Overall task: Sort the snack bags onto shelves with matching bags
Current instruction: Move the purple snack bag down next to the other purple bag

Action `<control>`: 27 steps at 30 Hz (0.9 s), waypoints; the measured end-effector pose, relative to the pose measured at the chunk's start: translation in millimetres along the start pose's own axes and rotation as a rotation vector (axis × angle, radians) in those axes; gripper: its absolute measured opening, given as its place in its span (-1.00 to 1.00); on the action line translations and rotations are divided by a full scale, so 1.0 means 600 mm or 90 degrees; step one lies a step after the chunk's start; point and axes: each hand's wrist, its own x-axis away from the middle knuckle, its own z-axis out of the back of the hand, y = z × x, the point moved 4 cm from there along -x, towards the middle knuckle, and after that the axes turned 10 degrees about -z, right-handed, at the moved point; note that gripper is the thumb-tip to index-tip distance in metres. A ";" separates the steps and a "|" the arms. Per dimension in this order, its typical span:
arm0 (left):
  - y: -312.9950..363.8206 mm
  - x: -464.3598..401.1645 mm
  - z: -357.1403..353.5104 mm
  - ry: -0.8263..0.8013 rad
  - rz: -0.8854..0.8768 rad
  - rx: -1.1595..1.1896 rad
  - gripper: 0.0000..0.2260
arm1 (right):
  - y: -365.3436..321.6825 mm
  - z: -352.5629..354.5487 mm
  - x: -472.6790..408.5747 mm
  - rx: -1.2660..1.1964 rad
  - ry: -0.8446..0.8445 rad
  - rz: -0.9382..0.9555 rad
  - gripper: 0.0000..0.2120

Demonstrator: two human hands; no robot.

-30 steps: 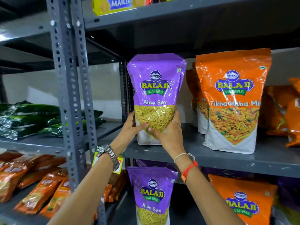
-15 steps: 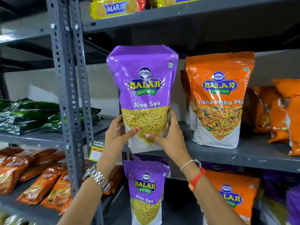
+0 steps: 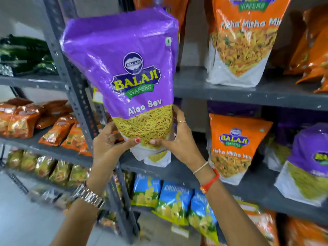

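A purple Aloo Sev bag (image 3: 124,68) is held upright in the air, in front of the grey shelf post (image 3: 74,96). My left hand (image 3: 108,148) grips its lower left corner and my right hand (image 3: 175,141) its lower right side. Directly under it, the white bottom of another Aloo Sev bag (image 3: 158,158) peeks out on the lower shelf (image 3: 179,170). On that shelf stand an orange Tikha Mitha Mix bag (image 3: 234,148) and a further purple bag (image 3: 308,167) at the right. The upper shelf (image 3: 221,87) carries orange Tikha Mitha Mix bags (image 3: 243,41).
The left rack holds dark green bags (image 3: 24,55) up high, orange-red packs (image 3: 35,119) in the middle and golden packs (image 3: 44,167) below. Blue and yellow bags (image 3: 174,201) fill the shelf under my hands. More orange bags (image 3: 316,50) crowd the far right.
The purple bag has come off the upper shelf and moved down and toward me, still held in both hands. The view has dropped to the lower shelves.
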 end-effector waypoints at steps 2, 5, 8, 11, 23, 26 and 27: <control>-0.037 0.036 -0.012 0.009 0.027 -0.032 -0.63 | 0.051 0.001 0.021 0.002 -0.016 -0.043 -0.12; -0.102 0.084 -0.031 0.039 0.079 -0.053 -0.58 | 0.118 0.006 0.053 0.001 -0.045 -0.108 -0.11; -0.164 0.134 -0.054 0.062 0.129 -0.061 -0.54 | 0.172 0.015 0.077 -0.011 -0.069 -0.158 -0.06; -0.200 0.174 -0.086 0.072 0.155 -0.068 -0.52 | 0.220 0.021 0.091 -0.004 -0.089 -0.190 -0.12; -0.286 0.157 -0.209 0.030 0.160 -0.148 -0.58 | 0.356 0.080 0.043 0.061 -0.023 -0.346 -0.15; -0.312 0.149 -0.226 0.027 0.168 -0.160 -0.56 | 0.374 0.085 0.030 0.046 0.016 -0.368 -0.18; -0.318 0.145 -0.229 0.031 0.173 -0.167 -0.56 | 0.377 0.086 0.027 0.032 0.032 -0.370 -0.18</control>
